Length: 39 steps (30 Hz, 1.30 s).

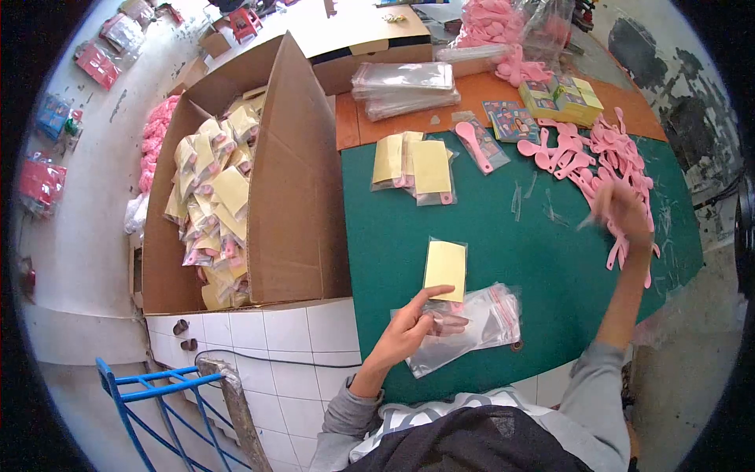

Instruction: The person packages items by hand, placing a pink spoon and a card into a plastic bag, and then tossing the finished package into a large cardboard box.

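On the green table top (503,236), my left hand (413,326) has its index finger stretched onto the lower edge of a clear bag with a yellow card (445,267). Under and right of that hand lies a stack of empty clear bags (480,322). My right hand (623,211), smeared by motion, hovers over the pile of pink spoons (613,149) at the right; a thin clear strip seems to be at its fingertips. Farther back are several filled bags with yellow cards (431,167) and a pink spoon on a clear packet (474,147).
To the left stands an open cardboard box (295,189) full of packed bags. Along the back lie clear bag stacks (405,82), printed cards (511,120) and yellow card stacks (560,98). A blue metal frame (161,385) stands at the lower left.
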Available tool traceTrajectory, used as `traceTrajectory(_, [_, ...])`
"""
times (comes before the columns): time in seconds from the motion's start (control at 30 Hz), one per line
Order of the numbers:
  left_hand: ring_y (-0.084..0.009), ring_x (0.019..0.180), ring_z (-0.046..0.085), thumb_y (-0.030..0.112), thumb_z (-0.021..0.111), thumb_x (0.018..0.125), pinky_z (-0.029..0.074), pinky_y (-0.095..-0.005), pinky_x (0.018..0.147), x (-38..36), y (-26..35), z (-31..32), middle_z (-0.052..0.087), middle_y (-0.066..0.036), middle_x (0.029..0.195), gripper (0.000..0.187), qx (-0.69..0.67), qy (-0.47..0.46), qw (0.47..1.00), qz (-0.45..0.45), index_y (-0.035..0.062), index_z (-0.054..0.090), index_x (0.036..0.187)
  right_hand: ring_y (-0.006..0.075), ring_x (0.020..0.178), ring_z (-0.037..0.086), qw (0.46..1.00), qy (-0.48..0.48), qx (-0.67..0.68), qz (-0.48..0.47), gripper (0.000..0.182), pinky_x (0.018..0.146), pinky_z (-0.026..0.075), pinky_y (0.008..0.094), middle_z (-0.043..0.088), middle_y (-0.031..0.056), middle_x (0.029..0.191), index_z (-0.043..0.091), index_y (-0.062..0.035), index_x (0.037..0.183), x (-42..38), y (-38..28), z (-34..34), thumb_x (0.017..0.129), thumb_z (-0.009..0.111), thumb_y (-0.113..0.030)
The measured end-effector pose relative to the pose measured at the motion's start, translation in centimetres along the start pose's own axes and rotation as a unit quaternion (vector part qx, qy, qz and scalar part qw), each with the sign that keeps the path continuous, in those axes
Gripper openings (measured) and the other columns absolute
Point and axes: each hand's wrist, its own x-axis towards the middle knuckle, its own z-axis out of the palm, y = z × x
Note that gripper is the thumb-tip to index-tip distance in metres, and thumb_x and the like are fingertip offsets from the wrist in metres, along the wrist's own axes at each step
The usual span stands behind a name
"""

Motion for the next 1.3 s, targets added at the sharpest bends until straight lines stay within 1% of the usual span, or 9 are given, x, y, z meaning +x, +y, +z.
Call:
traceTrajectory(0.07, [-0.0187, 0.096, 0.060, -0.003, 0.031, 0.085, 0.049, -0.0331, 0.087, 0.0, -0.7, 0.6, 0.054, -0.015, 0.115, 0.043, -0.057, 0.002, 0.998, 0.010, -0.0001, 0.042, 0.126, 0.0258, 0.093, 0.058, 0.946, 0.091, -0.197, 0.240, 0.023, 0.079, 0.046, 0.0393, 0.059, 0.0133, 0.101, 0.061, -0.0052, 0.096, -2.0, 1.5, -3.8, 0.075, 0.067, -0.012])
traceTrajectory(0.17, [-0.0201, 0.101, 0.058, -0.002, 0.031, 0.087, 0.047, -0.0334, 0.090, -0.1, -0.7, 0.8, 0.053, -0.014, 0.119, 0.036, -0.101, 0.003, 0.995, 0.020, -0.0027, 0.047, 0.119, 0.0294, 0.101, 0.058, 0.687, 0.206, -0.448, 0.533, 0.030, 0.085, 0.045, 0.0440, 0.057, 0.0187, 0.111, 0.060, -0.0031, 0.104, -1.3, 1.4, -7.6, 0.077, 0.064, -0.015])
traceTrajectory(0.23, [-0.0192, 0.104, 0.056, 0.001, 0.031, 0.088, 0.046, -0.0337, 0.091, -0.4, 0.1, 1.1, 0.053, -0.012, 0.119, 0.034, -0.107, -0.004, 0.994, 0.006, -0.0030, 0.048, 0.117, 0.0307, 0.111, 0.048, 0.835, 0.327, -0.418, 0.143, 0.051, 0.098, 0.036, 0.0396, 0.052, 0.0167, 0.117, 0.054, -0.0028, 0.113, -0.3, 1.5, 0.4, 0.067, 0.071, -0.014])
traceTrajectory(0.33, [-0.0248, 0.110, 0.055, -0.003, 0.027, 0.086, 0.042, -0.0378, 0.099, 0.0, 0.0, 1.0, 0.050, -0.014, 0.119, 0.038, -0.091, -0.036, 0.995, -0.006, -0.0044, 0.043, 0.120, 0.0313, 0.102, 0.049, 0.992, 0.102, -0.070, 0.024, 0.060, 0.084, 0.046, 0.0379, 0.050, 0.0149, 0.101, 0.050, -0.0075, 0.112, 2.6, -4.0, 13.3, 0.060, 0.078, -0.012])
traceTrajectory(0.5, [-0.0219, 0.108, 0.056, -0.001, 0.029, 0.088, 0.046, -0.0343, 0.093, -0.7, -1.0, 0.6, 0.052, -0.012, 0.115, 0.033, -0.183, -0.068, 0.979, -0.054, -0.0027, 0.044, 0.118, 0.0245, 0.084, 0.058, 0.969, 0.116, -0.190, -0.110, 0.032, 0.070, 0.052, 0.0337, 0.049, 0.0113, 0.098, 0.059, -0.0066, 0.095, 1.9, -2.3, 21.2, 0.067, 0.073, -0.002])
traceTrajectory(0.63, [-0.0183, 0.098, 0.061, 0.000, 0.040, 0.090, 0.053, -0.0302, 0.078, -1.5, -0.7, 0.4, 0.057, -0.010, 0.105, 0.026, -0.140, -0.033, 0.989, -0.046, 0.0008, 0.044, 0.116, 0.0205, 0.079, 0.058, 0.985, 0.142, -0.086, -0.056, 0.023, 0.068, 0.052, 0.0310, 0.049, 0.0100, 0.098, 0.061, -0.0051, 0.086, 1.8, -2.5, 20.7, 0.067, 0.071, 0.004])
traceTrajectory(0.83, [-0.0188, 0.079, 0.066, 0.002, 0.061, 0.084, 0.055, -0.0276, 0.062, -1.4, -0.9, 1.8, 0.061, -0.013, 0.093, 0.017, 0.276, 0.115, 0.953, 0.058, 0.0003, 0.052, 0.098, 0.0155, 0.090, 0.055, 0.991, 0.114, 0.023, 0.059, 0.016, 0.078, 0.047, 0.0274, 0.049, 0.0078, 0.100, 0.061, -0.0041, 0.083, 2.0, -2.9, 20.4, 0.071, 0.071, -0.001])
traceTrajectory(1.1, [-0.0184, 0.081, 0.063, 0.008, 0.064, 0.082, 0.055, -0.0280, 0.067, -0.7, -0.6, 1.8, 0.056, -0.011, 0.097, 0.012, 0.245, 0.175, 0.950, 0.089, -0.0001, 0.058, 0.090, 0.0146, 0.076, 0.063, 0.902, 0.193, 0.335, 0.192, 0.013, 0.066, 0.053, 0.0285, 0.061, 0.0103, 0.083, 0.059, 0.0026, 0.085, 2.3, -2.1, 22.3, 0.085, 0.061, -0.010])
traceTrajectory(1.3, [-0.0226, 0.099, 0.057, 0.013, 0.062, 0.084, 0.056, -0.0310, 0.071, 0.2, -1.9, 1.8, 0.048, -0.015, 0.115, 0.013, 0.153, 0.237, 0.955, 0.092, 0.0024, 0.061, 0.092, 0.0151, 0.067, 0.065, 0.937, 0.185, 0.209, 0.209, 0.014, 0.060, 0.054, 0.0261, 0.064, 0.0089, 0.074, 0.057, 0.0044, 0.084, 2.4, -2.3, 22.2, 0.087, 0.059, -0.009])
